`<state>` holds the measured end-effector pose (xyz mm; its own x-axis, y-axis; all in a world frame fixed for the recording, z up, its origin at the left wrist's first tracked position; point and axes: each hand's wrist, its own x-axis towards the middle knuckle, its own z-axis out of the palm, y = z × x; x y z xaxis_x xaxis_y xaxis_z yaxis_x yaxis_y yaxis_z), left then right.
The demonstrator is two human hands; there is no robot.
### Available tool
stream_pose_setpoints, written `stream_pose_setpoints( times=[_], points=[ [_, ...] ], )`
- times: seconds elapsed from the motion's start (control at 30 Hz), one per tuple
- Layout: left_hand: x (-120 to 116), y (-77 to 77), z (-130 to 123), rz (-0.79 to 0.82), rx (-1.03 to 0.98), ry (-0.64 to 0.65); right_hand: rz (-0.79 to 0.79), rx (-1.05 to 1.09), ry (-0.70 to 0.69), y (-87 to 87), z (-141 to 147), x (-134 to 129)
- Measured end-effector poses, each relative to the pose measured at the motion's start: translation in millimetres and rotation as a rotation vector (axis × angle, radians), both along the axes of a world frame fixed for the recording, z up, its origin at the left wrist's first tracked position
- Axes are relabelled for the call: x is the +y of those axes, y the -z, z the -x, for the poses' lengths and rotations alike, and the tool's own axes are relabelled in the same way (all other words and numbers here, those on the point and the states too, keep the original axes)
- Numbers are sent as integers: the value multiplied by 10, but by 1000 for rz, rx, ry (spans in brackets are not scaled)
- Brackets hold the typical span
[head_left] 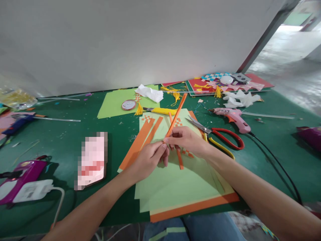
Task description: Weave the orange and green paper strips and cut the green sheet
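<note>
Over pale green paper sheets [180,190], my left hand [152,155] and my right hand [184,140] meet at the fingertips. Both are closed on a narrow orange paper strip [178,113], whose long end rises up and to the right. Another orange end [180,160] sticks out below my fingers; whether it belongs to the same strip is hidden. Wider orange strips [136,147] lie on the sheets to the left. Small orange-and-white woven pieces [187,153] rest by my right hand. Red-handled scissors [225,135] lie partly open at the right.
A yellow cutter [163,110] and crumpled tissue [149,92] lie beyond my hands. On the right is a pink glue gun [233,117] with a black cord. A phone [92,160] and purple power strip [27,180] are at the left.
</note>
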<state>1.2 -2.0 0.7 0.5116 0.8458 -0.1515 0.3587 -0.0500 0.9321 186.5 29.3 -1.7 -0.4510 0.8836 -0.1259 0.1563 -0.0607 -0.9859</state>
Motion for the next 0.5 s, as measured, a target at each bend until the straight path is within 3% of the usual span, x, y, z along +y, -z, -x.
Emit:
stream_pose_setpoints(
  times=[0.5],
  points=[
    [-2, -18, 5, -15, 10, -12, -18, 37, 38, 4, -44, 38]
  ],
)
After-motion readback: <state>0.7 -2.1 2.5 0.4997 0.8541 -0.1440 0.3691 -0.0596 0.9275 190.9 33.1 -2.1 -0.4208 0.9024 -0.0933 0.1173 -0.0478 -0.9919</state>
